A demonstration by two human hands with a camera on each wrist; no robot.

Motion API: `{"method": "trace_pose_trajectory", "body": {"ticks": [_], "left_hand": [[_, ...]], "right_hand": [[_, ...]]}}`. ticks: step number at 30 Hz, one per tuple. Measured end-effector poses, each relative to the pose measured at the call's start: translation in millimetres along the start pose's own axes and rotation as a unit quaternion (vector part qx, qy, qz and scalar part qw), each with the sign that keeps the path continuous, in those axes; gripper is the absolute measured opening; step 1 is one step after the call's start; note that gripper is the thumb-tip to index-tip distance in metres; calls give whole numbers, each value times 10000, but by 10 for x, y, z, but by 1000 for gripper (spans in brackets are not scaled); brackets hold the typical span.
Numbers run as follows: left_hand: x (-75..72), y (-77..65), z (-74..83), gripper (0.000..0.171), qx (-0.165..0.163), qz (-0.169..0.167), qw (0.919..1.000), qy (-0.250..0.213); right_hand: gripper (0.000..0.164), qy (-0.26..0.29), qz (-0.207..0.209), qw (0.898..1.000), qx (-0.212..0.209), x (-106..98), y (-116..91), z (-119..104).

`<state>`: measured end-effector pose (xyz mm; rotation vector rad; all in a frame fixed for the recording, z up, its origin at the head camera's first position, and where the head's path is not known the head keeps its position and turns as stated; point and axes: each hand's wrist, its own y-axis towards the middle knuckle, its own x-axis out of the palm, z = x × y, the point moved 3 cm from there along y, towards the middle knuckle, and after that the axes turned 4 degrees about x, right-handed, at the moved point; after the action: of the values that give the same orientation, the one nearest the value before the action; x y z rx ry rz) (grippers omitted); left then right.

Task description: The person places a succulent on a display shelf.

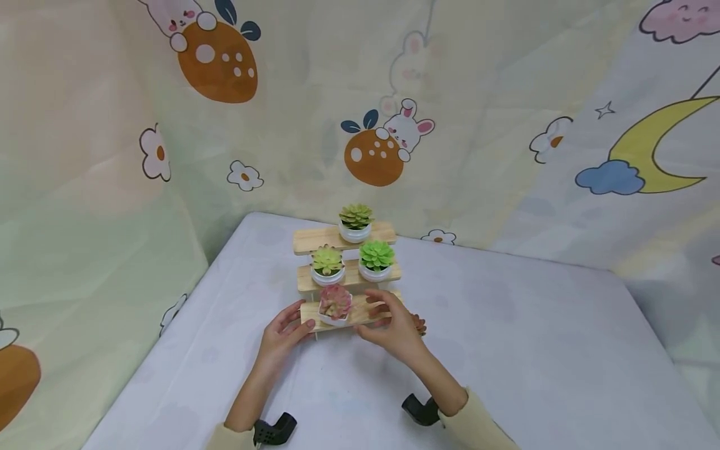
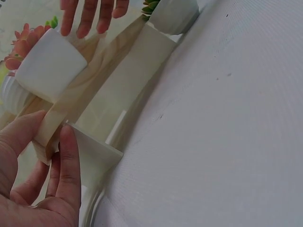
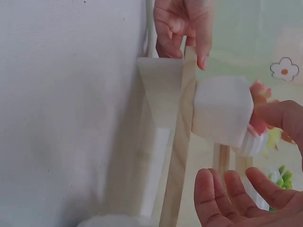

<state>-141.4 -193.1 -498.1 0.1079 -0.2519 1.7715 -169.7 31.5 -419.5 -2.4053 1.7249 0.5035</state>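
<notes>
A three-tier wooden plant stand (image 1: 316,240) with pale supports stands on the table. My left hand (image 1: 283,331) pinches the left end of its lowest board (image 2: 57,116), thumb on top and fingers beneath. On that board sits a pink succulent in a white pot (image 3: 222,109). My right hand (image 1: 394,326) hovers just right of this pot, fingers apart and loosely bent with nothing between them. In the right wrist view its thumb (image 3: 279,116) overlaps the pink leaves. Partly hidden behind the right hand is a brownish succulent (image 1: 419,324).
A yellow-green succulent (image 1: 327,259) and a bright green one (image 1: 377,254) stand in white pots on the middle board. Another green succulent (image 1: 356,216) occupies the top board. Patterned cloth (image 1: 292,125) hangs behind the white-covered table (image 1: 506,350).
</notes>
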Motion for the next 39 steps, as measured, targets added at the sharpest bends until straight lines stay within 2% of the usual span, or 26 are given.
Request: {"method": "trace_pose_trajectory", "body": {"ticks": [5,10,15,27,33,39], "left_hand": [[-6,7,-19,58,-77,37,10000,14],[-11,20,-34,58,-151,35,9999,53],[-19,26,-42,59,-86,23,10000,23],[-14,22,-16,58,-145,32,9999,60],[-33,2,-3,58,-115,16,9999,81],[-13,12,-33,58,-144,-13,9999,-36]], "right_hand": [[55,32,348,9994,18,-171,-55,19],[53,157,473,9986,158,-318,-106,58],[51,202,547,9977,360,-420,-163,113],[48,-241,891,9942,553,-627,-314,256],[54,-516,935,9904,881,-649,-346,357],[71,-945,821,9857,1124,-640,-352,475]]}}
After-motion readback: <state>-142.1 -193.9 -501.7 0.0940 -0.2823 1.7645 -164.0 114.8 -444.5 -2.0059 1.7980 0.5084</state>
